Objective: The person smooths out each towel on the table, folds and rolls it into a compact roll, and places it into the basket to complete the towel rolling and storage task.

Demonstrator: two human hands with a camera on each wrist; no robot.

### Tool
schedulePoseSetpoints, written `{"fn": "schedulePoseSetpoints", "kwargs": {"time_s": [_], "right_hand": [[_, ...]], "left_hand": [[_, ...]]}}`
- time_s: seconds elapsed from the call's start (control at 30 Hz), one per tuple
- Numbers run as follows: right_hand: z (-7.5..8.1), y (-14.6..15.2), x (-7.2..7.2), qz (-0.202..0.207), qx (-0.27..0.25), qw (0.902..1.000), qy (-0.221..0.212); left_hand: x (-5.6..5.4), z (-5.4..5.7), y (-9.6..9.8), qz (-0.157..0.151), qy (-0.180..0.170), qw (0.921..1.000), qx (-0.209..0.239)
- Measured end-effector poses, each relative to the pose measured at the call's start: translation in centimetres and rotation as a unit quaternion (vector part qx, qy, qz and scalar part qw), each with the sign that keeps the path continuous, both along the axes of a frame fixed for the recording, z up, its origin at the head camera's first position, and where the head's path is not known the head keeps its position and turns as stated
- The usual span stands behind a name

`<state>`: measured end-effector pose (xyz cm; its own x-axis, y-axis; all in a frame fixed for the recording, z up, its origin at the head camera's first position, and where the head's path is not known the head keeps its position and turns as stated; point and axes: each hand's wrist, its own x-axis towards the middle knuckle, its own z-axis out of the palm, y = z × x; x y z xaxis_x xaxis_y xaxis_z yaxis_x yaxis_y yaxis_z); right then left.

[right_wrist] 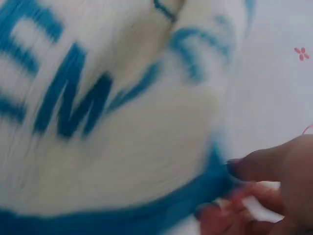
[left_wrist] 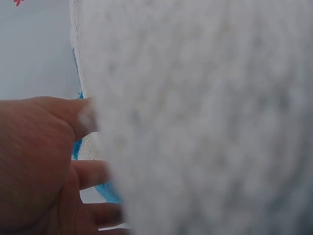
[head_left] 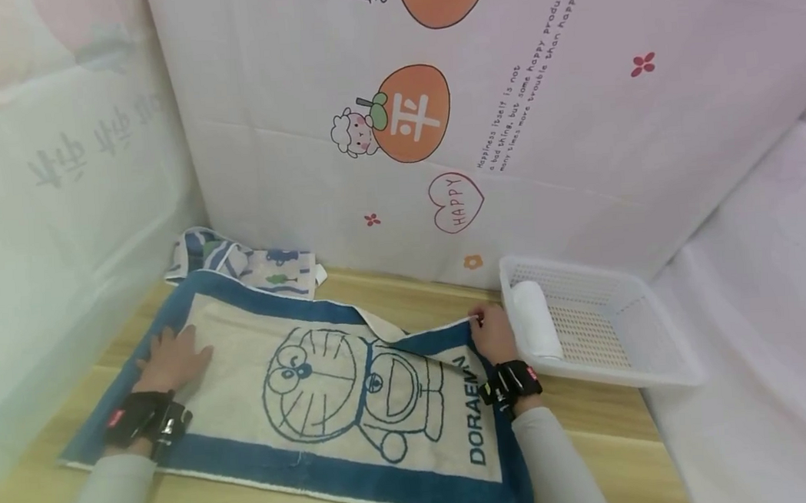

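Observation:
A beige towel with a wide blue border and a cartoon cat outline (head_left: 315,395) lies spread on the wooden table. My left hand (head_left: 174,359) rests on its left part with fingers spread. In the left wrist view, blurred whitish cloth (left_wrist: 205,117) fills most of the picture and partly hides the fingers of the left hand (left_wrist: 39,156). My right hand (head_left: 493,334) pinches the towel's far right corner, which is raised, and the far edge is folded over near it. The right wrist view shows the right hand (right_wrist: 264,191) at the blue border (right_wrist: 146,215).
A white plastic basket (head_left: 653,375) stands right of the towel, with a rolled white cloth (head_left: 536,320) inside. Behind the towel at the far left lies a folded patterned towel (head_left: 265,269). Printed cloth walls (head_left: 282,82) enclose the wooden table (head_left: 593,417).

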<state>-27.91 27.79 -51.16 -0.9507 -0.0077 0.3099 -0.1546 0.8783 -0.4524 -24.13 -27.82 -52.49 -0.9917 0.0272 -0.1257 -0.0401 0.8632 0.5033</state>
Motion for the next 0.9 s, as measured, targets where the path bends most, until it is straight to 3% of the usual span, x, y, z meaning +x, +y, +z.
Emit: {"fn": "schedulePoseSetpoints", "kwargs": {"time_s": [0.1, 0.27, 0.37, 0.47, 0.63, 0.77, 0.9], "right_hand": [[0.1, -1.5, 1.1, 0.006, 0.012, 0.9998, -0.017], [0.2, -4.9, 3.7, 0.071, 0.003, 0.9921, -0.104], [-0.1, -6.0, 3.6, 0.093, 0.015, 0.9856, -0.140], [-0.8, -5.8, 2.4, 0.065, 0.058, 0.9828, -0.163], [-1.1, -4.8, 0.7, 0.017, 0.074, 0.9737, -0.215], [-1.0, -4.4, 1.0, 0.003, 0.069, 0.9708, -0.230], [-1.1, -3.9, 1.9, -0.003, 0.071, 0.9693, -0.235]], "left_hand": [[0.1, 0.1, 0.1, 0.000, -0.005, 1.0000, -0.003], [0.1, 0.5, -0.1, 0.003, 0.000, 1.0000, -0.003], [0.0, 0.6, -0.4, 0.008, 0.005, 0.9999, -0.003], [-0.1, 0.3, -0.7, 0.010, -0.001, 0.9999, -0.008], [-0.1, -0.1, -0.9, 0.009, -0.011, 0.9998, -0.012], [-0.2, 0.0, -0.7, 0.007, -0.018, 0.9997, -0.014], [-1.0, 0.5, -0.2, 0.000, -0.026, 0.9993, -0.025]]}}
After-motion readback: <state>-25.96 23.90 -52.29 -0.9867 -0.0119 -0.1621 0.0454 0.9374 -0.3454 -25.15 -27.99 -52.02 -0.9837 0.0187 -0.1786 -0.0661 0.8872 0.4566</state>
